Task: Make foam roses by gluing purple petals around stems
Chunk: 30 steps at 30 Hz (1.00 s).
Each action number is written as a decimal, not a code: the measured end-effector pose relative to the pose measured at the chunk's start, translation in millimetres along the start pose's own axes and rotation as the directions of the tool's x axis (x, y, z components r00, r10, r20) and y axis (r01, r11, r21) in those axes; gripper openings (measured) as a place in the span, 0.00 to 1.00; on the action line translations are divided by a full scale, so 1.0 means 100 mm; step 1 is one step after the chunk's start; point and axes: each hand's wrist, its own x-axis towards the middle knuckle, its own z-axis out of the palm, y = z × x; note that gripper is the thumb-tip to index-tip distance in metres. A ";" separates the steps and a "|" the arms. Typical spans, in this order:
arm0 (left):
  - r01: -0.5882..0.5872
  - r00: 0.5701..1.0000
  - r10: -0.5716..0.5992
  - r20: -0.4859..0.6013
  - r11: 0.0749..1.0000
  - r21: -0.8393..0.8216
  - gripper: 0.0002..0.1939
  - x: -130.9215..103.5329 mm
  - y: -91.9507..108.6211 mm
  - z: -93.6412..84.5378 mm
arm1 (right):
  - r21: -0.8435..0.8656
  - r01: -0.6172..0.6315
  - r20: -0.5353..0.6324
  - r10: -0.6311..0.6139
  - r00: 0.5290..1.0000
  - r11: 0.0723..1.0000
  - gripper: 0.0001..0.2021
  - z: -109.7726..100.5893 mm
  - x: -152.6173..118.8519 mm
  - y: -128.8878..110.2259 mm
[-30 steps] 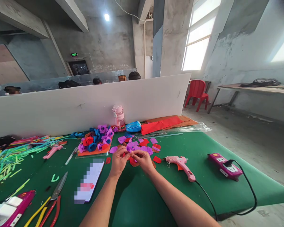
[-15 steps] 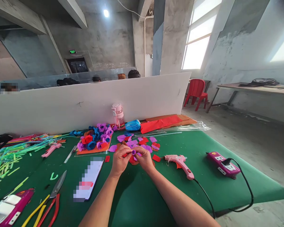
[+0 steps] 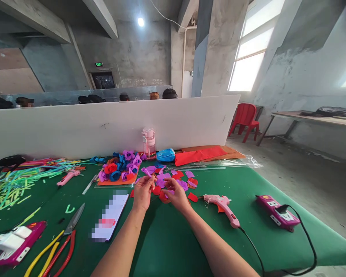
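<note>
My left hand (image 3: 144, 191) is raised over the table, thumb and forefinger pressed together in a pinch. Whatever it grips is too small or hidden to make out. Just to its right, my right hand (image 3: 176, 195) hovers with curved fingers apart and nothing visible in them. Beneath and beyond both hands lie loose purple and red petals (image 3: 163, 181). A pink glue gun (image 3: 222, 206) rests to the right of my right hand, its cord running toward the near edge. Behind my left hand, finished purple, blue and red flowers (image 3: 121, 166) are heaped on an orange sheet.
Left of my arms lie a phone (image 3: 111, 218), yellow-and-red-handled shears (image 3: 75, 221), a power strip (image 3: 27, 246) and green strips (image 3: 14, 188). Another power strip (image 3: 278, 213) sits at right. A pink bottle (image 3: 149, 140), a blue packet (image 3: 165, 155) and red sheet (image 3: 200, 154) line the white partition (image 3: 112, 129).
My hands have come apart; earlier their fingers met around a small purple rolled flower, which no longer shows. My right hand's fingers have opened. The view has shifted slightly left.
</note>
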 end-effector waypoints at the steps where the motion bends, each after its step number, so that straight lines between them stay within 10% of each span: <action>1: 0.003 0.999 -0.005 -0.039 0.999 -0.050 0.10 0.02 0.01 -0.01 | -0.027 0.035 0.060 -0.033 0.998 0.999 0.22 0.00 -0.01 0.00; 5: -0.017 0.994 0.004 -0.106 0.993 -0.115 0.11 0.07 0.02 -0.08 | -0.119 0.126 0.139 -0.109 0.984 0.985 0.13 0.02 -0.02 0.01; 11: 0.057 0.998 -0.062 -0.028 0.989 -0.134 0.12 0.10 -0.03 -0.14 | -0.202 -0.009 -0.208 -0.034 0.978 0.979 0.20 -0.20 -0.03 -0.23; 16: 0.132 0.990 -0.113 0.090 0.962 -0.238 0.11 0.08 0.00 -0.08 | -0.313 -0.062 -0.369 -0.061 0.927 0.948 0.17 -0.93 -0.29 -0.57; 23: 0.166 0.968 -0.116 0.223 0.961 -0.219 0.09 0.03 0.07 0.02 | -0.475 -0.359 -0.545 0.052 0.837 0.803 0.21 -1.90 -0.96 -0.43; 30: 0.224 0.958 -0.193 0.213 0.965 -0.137 0.10 -0.01 0.04 0.03 | -0.479 -0.293 -0.356 0.122 0.927 0.827 0.17 -1.41 -1.02 -0.43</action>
